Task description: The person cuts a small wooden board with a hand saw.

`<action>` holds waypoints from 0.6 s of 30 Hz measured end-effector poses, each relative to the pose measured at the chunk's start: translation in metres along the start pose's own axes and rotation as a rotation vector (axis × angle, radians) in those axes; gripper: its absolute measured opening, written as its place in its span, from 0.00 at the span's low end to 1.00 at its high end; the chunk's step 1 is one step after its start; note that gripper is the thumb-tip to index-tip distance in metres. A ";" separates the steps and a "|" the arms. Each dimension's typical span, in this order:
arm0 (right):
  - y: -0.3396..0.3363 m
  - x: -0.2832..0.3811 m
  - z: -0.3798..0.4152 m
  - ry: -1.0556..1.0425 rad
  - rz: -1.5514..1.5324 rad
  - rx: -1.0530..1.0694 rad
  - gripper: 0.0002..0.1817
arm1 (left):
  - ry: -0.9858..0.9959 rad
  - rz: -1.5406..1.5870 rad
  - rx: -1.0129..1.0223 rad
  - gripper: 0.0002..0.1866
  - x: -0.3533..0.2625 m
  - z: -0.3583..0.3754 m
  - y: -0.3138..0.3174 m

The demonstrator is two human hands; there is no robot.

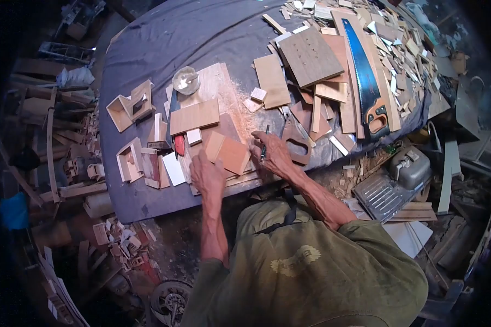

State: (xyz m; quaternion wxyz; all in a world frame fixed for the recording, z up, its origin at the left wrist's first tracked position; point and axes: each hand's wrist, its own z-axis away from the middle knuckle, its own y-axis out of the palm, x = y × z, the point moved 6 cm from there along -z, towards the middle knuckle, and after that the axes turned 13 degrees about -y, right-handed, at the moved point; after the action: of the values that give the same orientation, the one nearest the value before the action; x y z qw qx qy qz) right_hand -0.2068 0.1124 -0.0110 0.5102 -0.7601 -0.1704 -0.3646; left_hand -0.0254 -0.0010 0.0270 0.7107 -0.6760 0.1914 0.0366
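Observation:
My left hand (208, 173) is at the near left edge of a small reddish wooden board (232, 154), its fingers bent and pressed against it. A paler strip runs along the board's left part. My right hand (273, 153) is closed round a dark, slim pen (265, 143) held upright beside the board's right end. Below these lies a larger flat panel (211, 78) with sawdust on it. A light wooden board (195, 116) and a small white block (193, 136) sit just beyond my left hand, near a red-handled tool (179, 145).
On the dark cloth-covered table (147, 43) stand a round pot (186, 80) and small wooden boxes (130, 105). A blue-bladed handsaw (360, 62) and another saw (296, 136) lie right, among many offcuts (311, 57). A metal sink (387, 182) is beyond the table's right edge.

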 end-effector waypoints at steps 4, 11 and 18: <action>0.016 0.005 -0.001 0.095 -0.013 -0.017 0.18 | 0.003 0.064 0.085 0.32 0.006 0.011 0.008; 0.015 0.029 0.035 0.251 -0.152 -0.037 0.16 | 0.240 0.374 0.152 0.37 0.009 0.010 0.013; 0.038 0.040 0.072 0.241 -0.171 -0.112 0.19 | 0.490 0.425 0.251 0.41 -0.015 0.006 0.038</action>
State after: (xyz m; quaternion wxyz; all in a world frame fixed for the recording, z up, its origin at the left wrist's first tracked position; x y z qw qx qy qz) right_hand -0.1279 0.1570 -0.0218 0.4510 -0.7206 -0.1515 -0.5044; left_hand -0.0501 0.0110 -0.0039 0.6978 -0.5170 0.4958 -0.0033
